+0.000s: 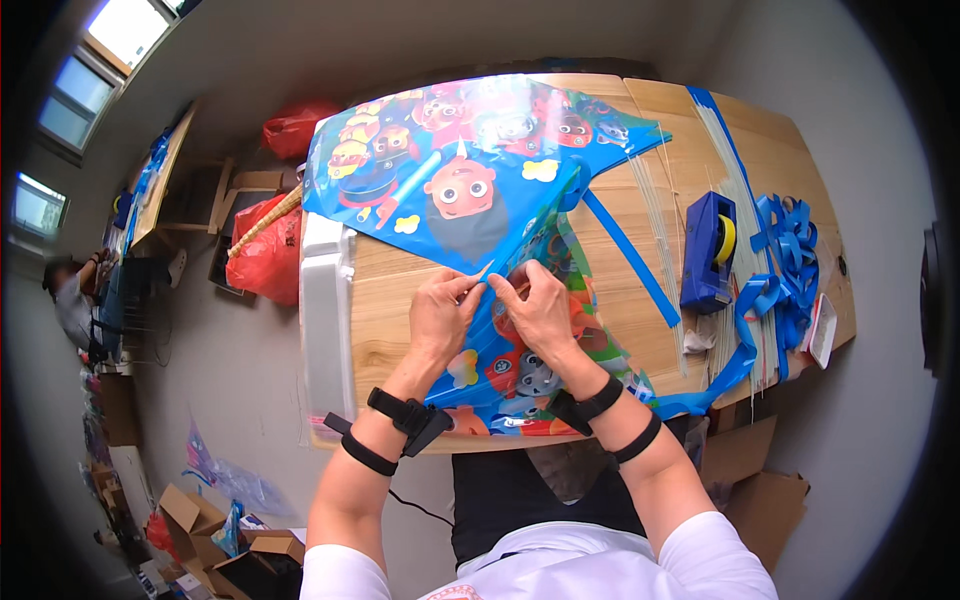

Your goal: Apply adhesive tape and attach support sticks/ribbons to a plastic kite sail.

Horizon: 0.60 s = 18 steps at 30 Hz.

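bare tabletop (385, 325) leaves room beside the left hand (443, 312), while a tape dispenser (703, 275) and ribbon heap (793, 250) obstruct the right.

No word, number or sign is reading legibly here. Red print (456, 594) showing on white T-shirt (570, 570), lower edge of view cutting it off, any characters escaping reading. Glossy plastic sheet (465, 195) bearing printed cartoon figures; small marks on them perhaps including lettering, but appearing too tiny to make out.
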Available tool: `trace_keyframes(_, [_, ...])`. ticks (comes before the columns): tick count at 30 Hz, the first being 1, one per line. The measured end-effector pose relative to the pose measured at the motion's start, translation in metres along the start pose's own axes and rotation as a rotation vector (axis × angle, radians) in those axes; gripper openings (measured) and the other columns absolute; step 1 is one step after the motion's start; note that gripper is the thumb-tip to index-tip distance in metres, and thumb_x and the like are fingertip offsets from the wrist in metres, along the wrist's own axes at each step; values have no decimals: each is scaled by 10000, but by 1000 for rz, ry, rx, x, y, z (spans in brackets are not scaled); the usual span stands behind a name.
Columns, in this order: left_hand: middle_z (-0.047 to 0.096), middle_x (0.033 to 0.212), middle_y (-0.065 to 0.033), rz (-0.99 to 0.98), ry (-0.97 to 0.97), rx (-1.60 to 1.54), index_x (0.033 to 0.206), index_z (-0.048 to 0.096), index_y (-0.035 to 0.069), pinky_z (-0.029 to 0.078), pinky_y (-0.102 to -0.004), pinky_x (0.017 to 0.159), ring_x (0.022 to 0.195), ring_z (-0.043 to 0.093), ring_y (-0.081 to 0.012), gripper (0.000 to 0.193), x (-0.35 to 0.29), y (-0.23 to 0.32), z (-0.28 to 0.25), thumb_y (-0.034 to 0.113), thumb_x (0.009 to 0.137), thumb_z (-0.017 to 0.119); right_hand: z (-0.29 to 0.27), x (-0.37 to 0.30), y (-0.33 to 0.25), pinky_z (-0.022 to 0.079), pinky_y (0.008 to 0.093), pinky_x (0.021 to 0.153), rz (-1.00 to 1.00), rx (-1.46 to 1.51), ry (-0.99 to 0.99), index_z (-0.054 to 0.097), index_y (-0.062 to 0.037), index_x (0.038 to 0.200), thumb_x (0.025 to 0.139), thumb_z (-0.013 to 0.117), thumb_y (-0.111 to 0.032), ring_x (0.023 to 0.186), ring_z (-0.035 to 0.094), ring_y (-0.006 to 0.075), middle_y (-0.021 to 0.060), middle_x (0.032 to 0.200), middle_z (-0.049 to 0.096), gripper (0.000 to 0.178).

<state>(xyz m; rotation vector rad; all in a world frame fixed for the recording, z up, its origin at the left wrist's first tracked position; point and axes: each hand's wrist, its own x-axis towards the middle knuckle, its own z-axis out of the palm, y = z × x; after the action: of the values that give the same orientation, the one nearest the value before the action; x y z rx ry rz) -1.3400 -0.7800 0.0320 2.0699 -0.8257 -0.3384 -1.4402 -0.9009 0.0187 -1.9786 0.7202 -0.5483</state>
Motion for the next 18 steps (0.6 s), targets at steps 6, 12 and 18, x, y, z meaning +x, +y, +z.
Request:
trace_keyframes(6, [662,840,-70,133,43,117,934,721,31,506,-305,606,662,642,-186,117,-15,16,3,81,831,696,2,-1,20,497,360,621,168,399,-78,600,25,757,834,721,-347,666,653,284,167,697,650,399])
trace_keyframes(12, [654,866,-47,332,125,373,845,697,73,517,-382,616,712,657,-272,73,-29,26,-2,142,837,674,-3,-4,14,497,367,634,93,180,110,624,32,773,868,690,-371,655,641,225,132,678,650,419])
trace_keyframes(18, [666,846,-70,210,30,229,889,722,48,517,-327,615,682,662,-223,98,-38,40,-5,126,836,694,-4,-5,18,495,356,619,188,450,142,624,12,767,899,655,-405,628,622,191,91,658,636,438])
